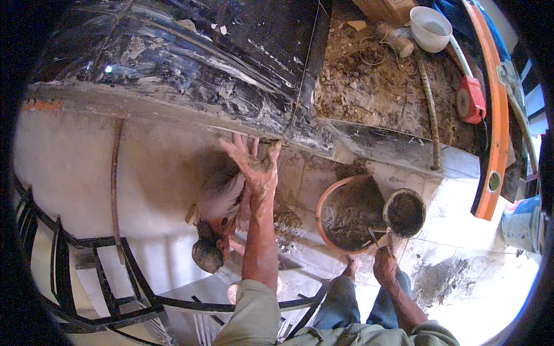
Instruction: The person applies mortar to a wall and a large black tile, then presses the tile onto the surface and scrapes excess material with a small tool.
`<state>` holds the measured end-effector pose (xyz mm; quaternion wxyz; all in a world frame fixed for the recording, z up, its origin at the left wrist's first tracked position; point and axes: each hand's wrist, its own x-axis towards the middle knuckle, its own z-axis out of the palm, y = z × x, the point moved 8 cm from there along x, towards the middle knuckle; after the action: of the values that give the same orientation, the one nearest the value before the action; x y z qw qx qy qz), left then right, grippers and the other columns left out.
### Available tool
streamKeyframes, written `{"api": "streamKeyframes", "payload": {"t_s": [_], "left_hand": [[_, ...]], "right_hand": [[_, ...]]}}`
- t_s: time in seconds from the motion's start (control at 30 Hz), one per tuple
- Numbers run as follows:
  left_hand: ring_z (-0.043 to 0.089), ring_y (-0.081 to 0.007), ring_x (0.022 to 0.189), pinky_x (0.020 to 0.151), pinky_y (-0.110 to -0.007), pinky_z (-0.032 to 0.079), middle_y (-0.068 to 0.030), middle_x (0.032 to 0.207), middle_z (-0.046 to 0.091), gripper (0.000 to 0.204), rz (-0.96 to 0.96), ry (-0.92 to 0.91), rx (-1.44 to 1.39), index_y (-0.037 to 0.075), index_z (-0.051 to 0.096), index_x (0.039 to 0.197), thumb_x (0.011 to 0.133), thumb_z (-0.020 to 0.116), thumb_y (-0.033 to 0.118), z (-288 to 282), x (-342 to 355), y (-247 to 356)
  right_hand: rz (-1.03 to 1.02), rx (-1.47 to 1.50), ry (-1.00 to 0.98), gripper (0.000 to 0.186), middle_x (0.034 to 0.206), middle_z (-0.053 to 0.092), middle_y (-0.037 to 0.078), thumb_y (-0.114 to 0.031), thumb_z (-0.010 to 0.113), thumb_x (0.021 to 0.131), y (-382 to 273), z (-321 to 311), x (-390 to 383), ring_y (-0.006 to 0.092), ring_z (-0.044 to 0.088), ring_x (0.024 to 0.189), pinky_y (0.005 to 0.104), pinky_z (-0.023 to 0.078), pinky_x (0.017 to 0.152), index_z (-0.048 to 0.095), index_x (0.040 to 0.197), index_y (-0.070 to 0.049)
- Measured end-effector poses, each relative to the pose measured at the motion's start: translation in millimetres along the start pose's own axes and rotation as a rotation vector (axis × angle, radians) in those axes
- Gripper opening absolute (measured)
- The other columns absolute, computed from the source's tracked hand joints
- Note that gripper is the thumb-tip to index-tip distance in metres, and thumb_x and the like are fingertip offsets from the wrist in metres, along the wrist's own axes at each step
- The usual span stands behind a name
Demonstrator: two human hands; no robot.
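Down near the lower edge, here's the right hand [385,266], fingers curled and gripping a slim tool [374,237], its tip over the basin's near side. Just beyond it, the orange-rimmed basin [349,216] holds grey mortar, and right beside that sits a small dark bucket [405,213], grey stuff in it too. Across to the left, a co-worker [208,251] is low down, head below the reaching forearm. And the left hand [258,164], smeared with mortar, is stretched up, grip wide open, fingers splayed, right at the front edge of the dark slab [254,63]; I can't tell how firmly it touches. Farther out on the right, rubble [358,86] covers the ground, with a stick [430,109] lying across it, then a red-cased tool [470,101], a long orange level [493,115], and farthest, a white bowl [430,34].
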<state>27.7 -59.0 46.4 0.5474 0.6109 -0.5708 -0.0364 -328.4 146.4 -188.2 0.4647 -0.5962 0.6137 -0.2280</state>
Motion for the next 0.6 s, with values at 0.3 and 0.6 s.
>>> {"api": "streamKeyframes", "payload": {"t_s": [0.3, 0.6], "left_hand": [[0.03, -0.0341, 0.131, 0.102, -0.045, 0.037, -0.022, 0.148, 0.017, 0.115, -0.107, 0.022, -0.043, 0.014, -0.016, 0.148, 0.077, 0.074, 0.01, 9.6, -3.0, -11.0], [0.033, -0.0312, 0.129, 0.102, -0.04, 0.039, -0.022, 0.148, 0.02, 0.107, -0.06, 0.007, -0.001, 0.011, -0.009, 0.148, 0.079, 0.072, 0.006, 11.4, -11.7, -6.8]], "right_hand": [[-0.132, -0.121, 0.033, 0.009, 0.073, 0.057, 0.027, -0.007, 0.048, 0.088, 19.4, 5.4, -16.9, 0.0472, 0.056, 0.069, 0.0516, 0.043, 0.057, 0.052, 0.087, 0.0], [-0.115, -0.219, -0.034, 0.013, 0.067, 0.056, 0.022, -0.012, 0.052, 0.086, 34.6, 6.9, -22.9, 0.0415, 0.057, 0.062, 0.046, 0.044, 0.053, 0.051, 0.077, -0.002]]}}
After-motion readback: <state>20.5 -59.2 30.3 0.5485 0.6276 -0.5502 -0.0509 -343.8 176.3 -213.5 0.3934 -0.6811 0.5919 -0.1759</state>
